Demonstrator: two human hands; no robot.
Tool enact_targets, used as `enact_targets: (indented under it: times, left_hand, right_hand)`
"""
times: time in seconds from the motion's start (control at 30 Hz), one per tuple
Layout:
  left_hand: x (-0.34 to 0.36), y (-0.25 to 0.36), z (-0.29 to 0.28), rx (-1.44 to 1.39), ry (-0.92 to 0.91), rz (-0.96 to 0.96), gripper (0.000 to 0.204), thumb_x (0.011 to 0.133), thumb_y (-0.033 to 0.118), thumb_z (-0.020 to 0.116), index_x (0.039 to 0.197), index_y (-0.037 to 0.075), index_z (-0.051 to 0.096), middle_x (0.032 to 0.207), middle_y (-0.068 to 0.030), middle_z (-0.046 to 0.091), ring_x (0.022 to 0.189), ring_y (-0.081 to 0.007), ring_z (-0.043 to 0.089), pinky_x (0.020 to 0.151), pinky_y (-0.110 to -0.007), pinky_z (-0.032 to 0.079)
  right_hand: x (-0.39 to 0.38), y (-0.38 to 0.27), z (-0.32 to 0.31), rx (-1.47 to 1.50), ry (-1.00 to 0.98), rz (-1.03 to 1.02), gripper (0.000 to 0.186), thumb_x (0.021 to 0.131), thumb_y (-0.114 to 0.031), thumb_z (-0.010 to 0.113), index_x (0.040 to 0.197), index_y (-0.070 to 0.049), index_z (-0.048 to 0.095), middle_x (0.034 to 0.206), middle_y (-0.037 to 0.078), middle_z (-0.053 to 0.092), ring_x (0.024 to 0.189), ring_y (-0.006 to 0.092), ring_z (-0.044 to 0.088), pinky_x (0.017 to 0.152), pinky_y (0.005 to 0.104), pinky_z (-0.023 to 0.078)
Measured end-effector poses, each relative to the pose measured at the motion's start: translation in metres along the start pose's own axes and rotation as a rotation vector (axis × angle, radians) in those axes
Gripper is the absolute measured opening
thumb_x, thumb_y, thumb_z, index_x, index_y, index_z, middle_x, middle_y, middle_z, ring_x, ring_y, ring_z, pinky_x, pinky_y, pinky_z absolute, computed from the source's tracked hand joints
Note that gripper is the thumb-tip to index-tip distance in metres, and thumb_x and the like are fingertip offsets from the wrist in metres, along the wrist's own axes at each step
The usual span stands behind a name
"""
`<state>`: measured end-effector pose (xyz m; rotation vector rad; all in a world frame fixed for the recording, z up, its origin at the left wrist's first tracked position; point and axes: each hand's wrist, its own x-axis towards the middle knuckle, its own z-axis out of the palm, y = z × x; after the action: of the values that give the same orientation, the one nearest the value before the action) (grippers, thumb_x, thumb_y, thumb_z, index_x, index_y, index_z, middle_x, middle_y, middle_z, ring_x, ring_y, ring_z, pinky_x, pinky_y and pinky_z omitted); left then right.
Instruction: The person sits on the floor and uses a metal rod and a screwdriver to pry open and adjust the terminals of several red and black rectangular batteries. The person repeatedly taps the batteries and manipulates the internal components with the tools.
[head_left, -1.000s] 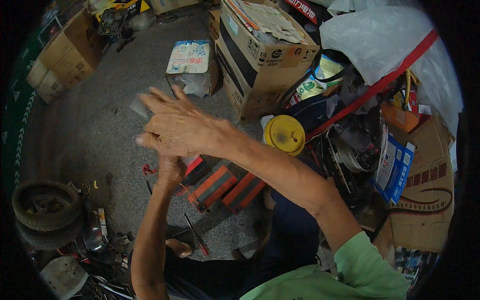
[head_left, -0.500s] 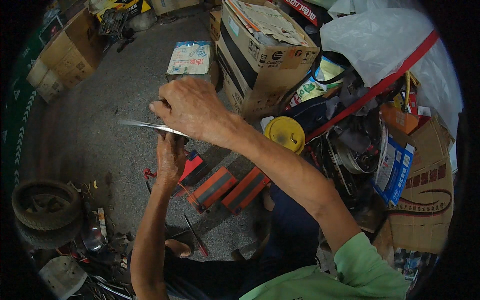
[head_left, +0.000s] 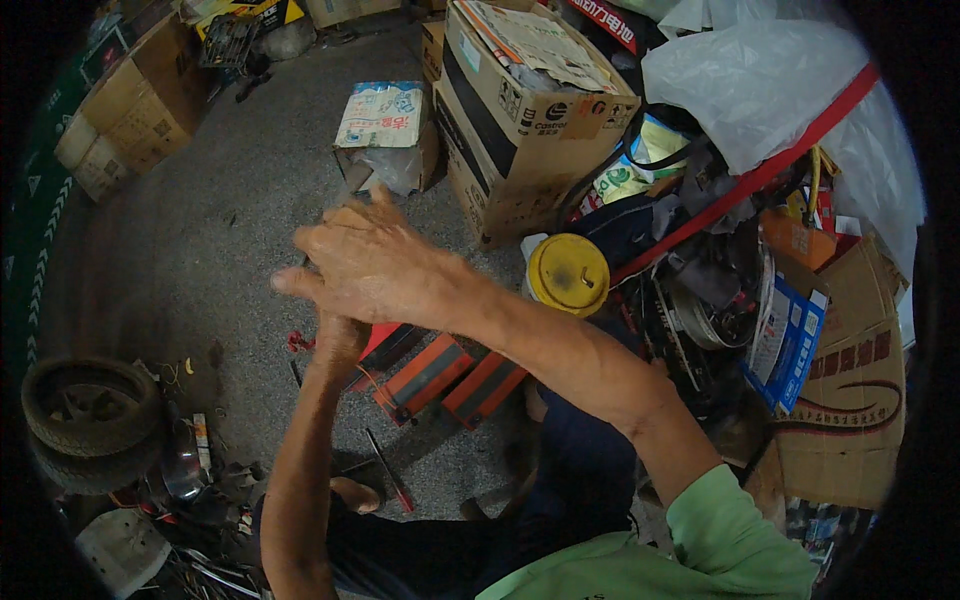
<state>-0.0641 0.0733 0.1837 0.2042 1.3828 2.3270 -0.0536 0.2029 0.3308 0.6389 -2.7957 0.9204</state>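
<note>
My right hand [head_left: 365,255] lies across the top of my left hand [head_left: 341,338], its thumb stretched out to the left and its fingers apart and bent. What is under the right palm is hidden. Only the wrist and the back of my left hand show; its fingers are covered. Just beyond them on the ground are two orange blocks with a dark stripe, a left one [head_left: 425,378] and a right one [head_left: 484,390]. A red and black block [head_left: 388,350] sits beside them, partly behind my left wrist. Nearer me lies a thin rod with a red end [head_left: 390,472].
A yellow-lidded tub [head_left: 568,274] stands right of my hands. Beyond are a small carton [head_left: 385,125] and a tall carton [head_left: 535,130]. Stacked tyres [head_left: 92,420] stand at the left. A red strap [head_left: 760,175] crosses the clutter at the right.
My right hand has come down and nearer, onto my left hand, and its fingers have spread. The thin shiny strip below it is out of sight now.
</note>
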Motion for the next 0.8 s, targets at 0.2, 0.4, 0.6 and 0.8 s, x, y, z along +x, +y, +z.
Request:
enact_targets:
  times: [0.2,0.4,0.6,0.8]
  left_hand:
    - [0.002,-0.021,0.015,0.312,-0.047,0.277,0.038,0.101,0.017,0.054,0.136,0.003,0.049,0.133,-0.0071,0.052,0.12,-0.0207,0.053,0.097,-0.035,0.047]
    - [0.006,0.006,0.01,1.12,0.035,0.456,0.035,0.095,-0.005,0.052,0.128,0.003,0.055,0.127,-0.0169,0.054,0.113,-0.0334,0.056,0.09,-0.04,0.048]
    - [0.014,-0.002,-0.011,0.63,0.159,0.302,0.022,0.097,0.005,0.055,0.119,0.004,0.057,0.117,-0.0127,0.057,0.104,-0.0298,0.059,0.086,-0.041,0.049]
    - [0.015,-0.007,-0.023,0.402,0.049,0.242,0.034,0.101,0.027,0.057,0.13,0.011,0.051,0.12,-0.0067,0.059,0.109,-0.0213,0.06,0.091,-0.038,0.049]
  right_hand:
    - [0.021,0.001,-0.004,0.004,0.705,-0.416,0.053,0.093,-0.046,0.064,0.083,0.005,0.074,0.107,0.028,0.068,0.107,0.0402,0.064,0.102,0.0526,0.042]
    - [0.007,0.002,-0.035,0.03,0.229,0.126,0.038,0.087,-0.032,0.069,0.086,0.006,0.073,0.097,0.026,0.071,0.088,0.039,0.07,0.08,0.0434,0.055]
    - [0.003,0.007,-0.027,-0.03,0.033,0.199,0.04,0.082,-0.033,0.07,0.083,0.007,0.07,0.082,0.029,0.068,0.081,0.0437,0.07,0.078,0.0491,0.055]
    - [0.004,-0.005,-0.018,-0.002,0.145,0.178,0.029,0.078,-0.024,0.073,0.083,0.004,0.072,0.086,0.027,0.07,0.084,0.0434,0.071,0.076,0.0503,0.056]
